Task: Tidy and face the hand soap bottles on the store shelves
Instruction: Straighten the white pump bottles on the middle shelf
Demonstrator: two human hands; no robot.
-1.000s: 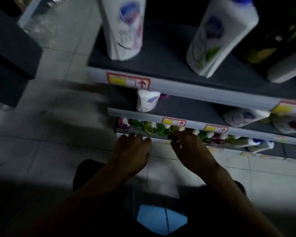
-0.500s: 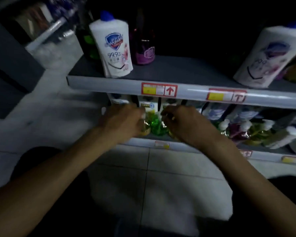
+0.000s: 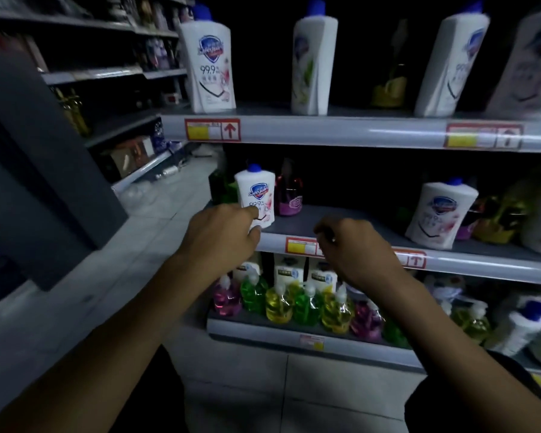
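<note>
Here, the left hand is up at the grey metal middle shelf, and its grip is closed round the lower part of a small white plastic soap bottle with a blue cap. The bottle stands upright at the shelf's left end, close to the front edge, with its blue shield logo facing outward. Just to its right stands a dark purple bottle, and a dark green bottle sits behind it on the left. The right hand hangs in front of the same shelf's front rail, overlapping a red and yellow price tag. Its back is toward the camera and its fingers are curled under, and I cannot tell whether its grip holds anything. Well to the right on that shelf stands a second white blue-capped bottle. On the grey top shelf, tall white blue-capped bottles stand well apart from one another. Along the front of the bottom shelf runs a row of clear pump bottles of pink, green and yellow liquid, with white cartons behind them
</note>
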